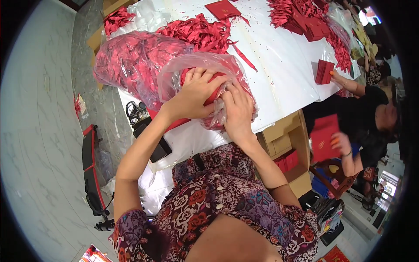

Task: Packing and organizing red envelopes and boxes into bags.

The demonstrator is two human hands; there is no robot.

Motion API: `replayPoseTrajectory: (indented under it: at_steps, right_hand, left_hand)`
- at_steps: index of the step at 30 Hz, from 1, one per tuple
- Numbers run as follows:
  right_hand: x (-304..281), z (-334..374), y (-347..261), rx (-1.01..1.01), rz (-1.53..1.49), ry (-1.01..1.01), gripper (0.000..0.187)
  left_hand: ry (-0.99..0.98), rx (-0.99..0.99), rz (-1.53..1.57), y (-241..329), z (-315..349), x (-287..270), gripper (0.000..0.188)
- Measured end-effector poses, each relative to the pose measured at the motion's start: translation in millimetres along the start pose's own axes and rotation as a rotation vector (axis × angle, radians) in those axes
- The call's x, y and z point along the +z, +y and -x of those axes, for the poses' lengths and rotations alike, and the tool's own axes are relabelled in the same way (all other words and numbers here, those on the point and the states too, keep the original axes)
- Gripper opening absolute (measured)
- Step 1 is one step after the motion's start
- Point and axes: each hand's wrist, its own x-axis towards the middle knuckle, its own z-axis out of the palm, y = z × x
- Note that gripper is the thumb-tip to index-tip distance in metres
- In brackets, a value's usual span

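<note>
A clear plastic bag (168,81) filled with red material lies at the near edge of the white table, directly in front of me. My left hand (197,92) rests on the red contents at the bag's mouth, its fingers spread and its thumb apart. Beside it, my right hand (237,107) has its fingers curled into the crumpled plastic and grips the bag. The exact kind of the red contents is hidden by my hands and the plastic. A larger clear bag of red ribbons (131,65) touches this bag on the left.
Loose red ribbons (198,35) and a red folder (222,9) lie farther back on the white table (279,83). More ribbons and red cards (312,28) are piled at far right. A co-worker (366,113) holds red cards there. Below the table edge stands a cardboard box (279,139).
</note>
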Motion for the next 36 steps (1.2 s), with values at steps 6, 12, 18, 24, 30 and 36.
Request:
replayPoseTrajectory:
  at_steps: [6, 12, 18, 24, 30, 36]
  right_hand:
    - [-5.1, -1.6, 2.2, 0.013, -0.029, 0.002, 0.027]
    - [-6.2, 0.8, 4.0, 0.037, -0.028, -0.011, 0.029]
    - [-8.2, 0.2, -5.4, 0.036, -0.03, -0.039, 0.027]
    - [-15.2, -3.5, -8.8, 0.026, -0.041, -0.073, 0.026]
    - [-31.9, -21.7, 23.5, -0.061, -0.127, -0.141, 0.022]
    - [-61.0, -51.1, 87.9, -0.216, -0.324, -0.385, 0.021]
  left_hand:
    - [0.168, 0.086, 0.296, 14.5, 19.1, -27.9, 0.042]
    - [1.132, -0.586, 0.733, -20.1, 68.8, 15.5, 0.017]
    - [0.723, -1.016, 1.287, -23.7, 100.3, 179.7, 0.046]
    - [0.865, -0.907, 1.503, -41.4, 70.3, 232.8, 0.056]
    - [0.943, -0.973, 1.567, -2.7, 51.4, 241.4, 0.056]
    - [1.001, -1.03, 1.626, 45.5, 74.8, 250.8, 0.056]
